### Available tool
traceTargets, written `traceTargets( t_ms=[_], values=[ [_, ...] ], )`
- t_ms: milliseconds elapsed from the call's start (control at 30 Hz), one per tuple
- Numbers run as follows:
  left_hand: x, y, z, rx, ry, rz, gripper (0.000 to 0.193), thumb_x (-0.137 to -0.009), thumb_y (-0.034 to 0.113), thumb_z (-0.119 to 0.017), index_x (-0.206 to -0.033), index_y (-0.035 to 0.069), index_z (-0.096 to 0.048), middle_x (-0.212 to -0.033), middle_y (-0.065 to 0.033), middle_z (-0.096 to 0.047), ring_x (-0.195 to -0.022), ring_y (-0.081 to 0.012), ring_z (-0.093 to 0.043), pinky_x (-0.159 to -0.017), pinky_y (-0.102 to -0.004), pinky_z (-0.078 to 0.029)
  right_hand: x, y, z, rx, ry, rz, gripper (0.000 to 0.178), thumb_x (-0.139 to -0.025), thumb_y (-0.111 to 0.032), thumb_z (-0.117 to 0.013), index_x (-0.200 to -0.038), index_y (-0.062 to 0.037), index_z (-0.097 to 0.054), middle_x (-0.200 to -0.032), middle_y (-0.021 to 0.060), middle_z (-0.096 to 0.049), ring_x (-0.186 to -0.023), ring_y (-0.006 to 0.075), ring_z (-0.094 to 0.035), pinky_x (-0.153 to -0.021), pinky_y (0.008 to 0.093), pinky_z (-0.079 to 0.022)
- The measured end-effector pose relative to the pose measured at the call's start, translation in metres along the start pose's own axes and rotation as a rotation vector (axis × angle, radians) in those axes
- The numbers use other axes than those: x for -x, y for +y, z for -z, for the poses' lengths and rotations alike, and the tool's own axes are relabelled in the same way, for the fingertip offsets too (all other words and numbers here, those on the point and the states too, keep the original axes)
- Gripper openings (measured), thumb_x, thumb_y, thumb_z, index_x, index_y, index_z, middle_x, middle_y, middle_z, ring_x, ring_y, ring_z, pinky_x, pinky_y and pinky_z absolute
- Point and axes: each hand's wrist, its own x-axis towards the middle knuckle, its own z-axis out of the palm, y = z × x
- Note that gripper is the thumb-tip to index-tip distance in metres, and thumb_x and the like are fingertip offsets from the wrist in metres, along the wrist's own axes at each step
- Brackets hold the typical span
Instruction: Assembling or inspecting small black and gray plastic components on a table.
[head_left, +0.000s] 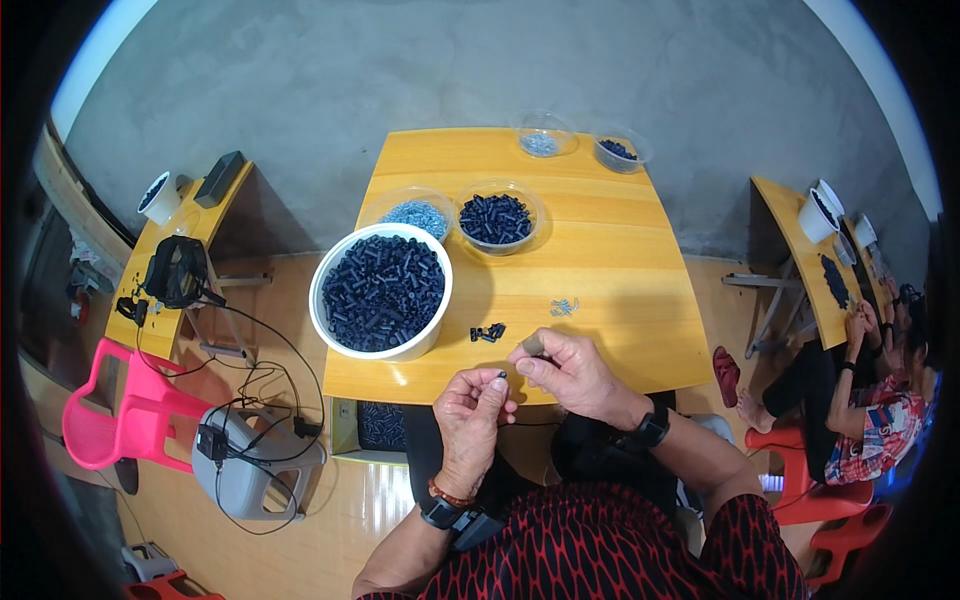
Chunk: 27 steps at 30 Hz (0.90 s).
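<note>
My left hand (pixel 470 410) is closed, with a small dark cylindrical piece (pixel 502 375) pinched at its fingertips. To its right, close by, my right hand (pixel 578 372) is also closed; a brownish cover sits on one finger, and whatever its fingertips hold cannot be made out. Just beyond the hands lie a small group of black cylindrical pieces (pixel 488 332) and a little heap of thin silvery metal parts (pixel 564 307). A white bucket (pixel 416 348) full of black pieces (pixel 380 285) stands at the left of the yellow table (pixel 620 240).
Behind the bucket are a clear bowl of silvery parts (pixel 415 216) and a clear bowl of black pieces (pixel 496 218). Two more clear bowls stand at the far edge. Left are a pink chair (pixel 130 410), a grey stool (pixel 270 480) and cables. Another person (pixel 870 430) works at right.
</note>
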Motion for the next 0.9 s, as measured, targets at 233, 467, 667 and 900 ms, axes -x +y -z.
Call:
traceTargets(
  t_ms=[233,467,667,900],
  values=[
    [-0.002,-0.001,0.004,0.094,-0.084,0.043,0.013,-0.094,0.01,-0.067,-0.102,0.001,-0.062,-0.083,-0.0064,-0.066,-0.065,-0.0119,-0.062,-0.058,-0.025,-0.053,-0.002,-0.004,0.003,-0.129,-0.106,-0.121,0.014,-0.099,-0.01,-0.06,-0.108,-0.0003,-0.064,-0.088,0.0031,-0.065,-0.074,0.0068,-0.062,-0.064,0.0218,-0.052],
    [-0.002,0.003,0.004,0.074,-0.081,0.049,0.014,-0.094,0.011,-0.067,-0.102,0.001,-0.061,-0.082,-0.0057,-0.065,-0.066,-0.0118,-0.062,-0.058,-0.025,-0.052,-0.005,0.008,0.009,-0.184,-0.122,-0.093,0.015,-0.097,-0.005,-0.061,-0.109,0.0031,-0.063,-0.088,0.0067,-0.068,-0.073,0.0099,-0.065,-0.064,0.0244,-0.057],
    [-0.003,0.004,0.005,0.061,-0.079,0.058,0.012,-0.094,0.011,-0.067,-0.101,0.002,-0.061,-0.082,-0.0053,-0.065,-0.066,-0.0115,-0.062,-0.058,-0.0249,-0.053,-0.005,0.005,0.007,-0.189,-0.115,-0.098,0.014,-0.097,-0.003,-0.06,-0.107,0.0061,-0.064,-0.085,0.0084,-0.067,-0.075,0.0114,-0.067,-0.065,0.0256,-0.059],
    [-0.003,0.003,0.005,0.035,-0.086,0.059,0.01,-0.095,0.009,-0.066,-0.099,0.001,-0.061,-0.081,-0.0048,-0.065,-0.066,-0.0111,-0.062,-0.057,-0.0245,-0.053,-0.006,-0.004,0.002,-0.102,-0.035,-0.105,0.013,-0.096,-0.003,-0.062,-0.105,0.0061,-0.065,-0.082,0.0071,-0.067,-0.071,0.0102,-0.066,-0.063,0.0245,-0.058]
  ],
)
